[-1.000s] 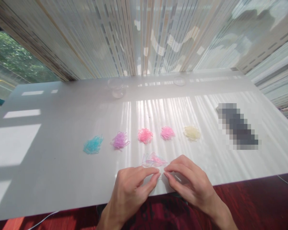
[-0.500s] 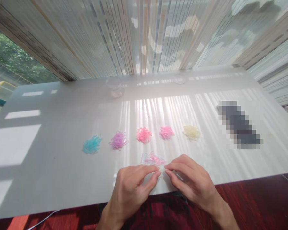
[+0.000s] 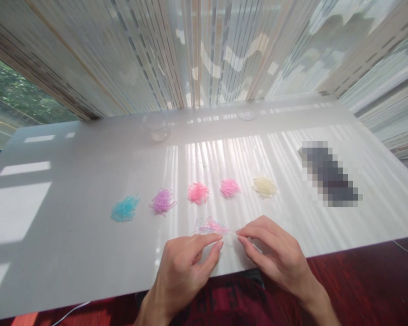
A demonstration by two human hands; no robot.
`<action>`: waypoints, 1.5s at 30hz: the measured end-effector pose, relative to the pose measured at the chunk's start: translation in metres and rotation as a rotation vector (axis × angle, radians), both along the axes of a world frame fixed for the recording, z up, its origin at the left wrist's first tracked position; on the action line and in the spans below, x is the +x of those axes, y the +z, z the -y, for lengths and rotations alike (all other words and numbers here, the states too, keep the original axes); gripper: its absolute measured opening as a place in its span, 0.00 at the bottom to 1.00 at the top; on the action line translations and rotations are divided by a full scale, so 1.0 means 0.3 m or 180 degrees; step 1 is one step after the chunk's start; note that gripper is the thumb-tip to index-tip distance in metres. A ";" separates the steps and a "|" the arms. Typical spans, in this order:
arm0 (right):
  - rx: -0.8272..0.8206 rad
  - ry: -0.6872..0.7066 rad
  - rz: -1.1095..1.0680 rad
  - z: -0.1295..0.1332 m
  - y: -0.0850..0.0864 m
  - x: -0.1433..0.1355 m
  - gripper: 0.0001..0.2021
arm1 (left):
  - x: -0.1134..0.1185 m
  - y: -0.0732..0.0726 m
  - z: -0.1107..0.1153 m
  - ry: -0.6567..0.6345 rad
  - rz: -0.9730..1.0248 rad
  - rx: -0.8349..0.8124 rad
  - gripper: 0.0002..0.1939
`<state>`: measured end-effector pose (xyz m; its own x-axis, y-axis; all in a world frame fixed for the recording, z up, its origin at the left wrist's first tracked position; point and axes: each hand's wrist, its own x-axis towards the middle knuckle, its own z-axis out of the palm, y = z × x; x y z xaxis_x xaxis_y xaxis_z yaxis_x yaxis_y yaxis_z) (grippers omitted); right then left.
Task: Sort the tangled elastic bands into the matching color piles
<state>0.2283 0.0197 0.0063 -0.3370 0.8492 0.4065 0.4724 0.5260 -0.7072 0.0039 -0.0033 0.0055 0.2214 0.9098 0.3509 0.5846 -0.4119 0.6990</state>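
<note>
My left hand and my right hand face each other close to the table's near edge, thumb and forefinger curled toward each other on each. A thin pale rubber band runs faintly across the small gap between the fingertips. Right behind it lies a mixed pile of rubber bands, pink, lilac and bluish. Farther back is a row of single-colour piles: blue bands, purple bands, coral-pink bands, pink bands and pale yellow bands.
A clear round container stands at the back of the white table, with a clear disc-like lid farther right. A dark, pixelated oblong object lies on the right. Striped curtains hang behind the table.
My hands have drawn slightly apart, and the pale band shows more plainly between them. The whole view has shifted a little; the piles lie as before.
</note>
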 end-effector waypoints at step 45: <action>-0.0059 0.0367 0.0445 0.016 -0.059 -0.151 0.07 | -0.139 -0.027 0.020 0.0513 -0.0895 0.0101 0.13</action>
<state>0.1830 0.0149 -0.0113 -0.4846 0.8086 0.3336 0.5041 0.5699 -0.6489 -0.0376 -0.0094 -0.0024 0.1677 0.9307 0.3251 0.8124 -0.3173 0.4892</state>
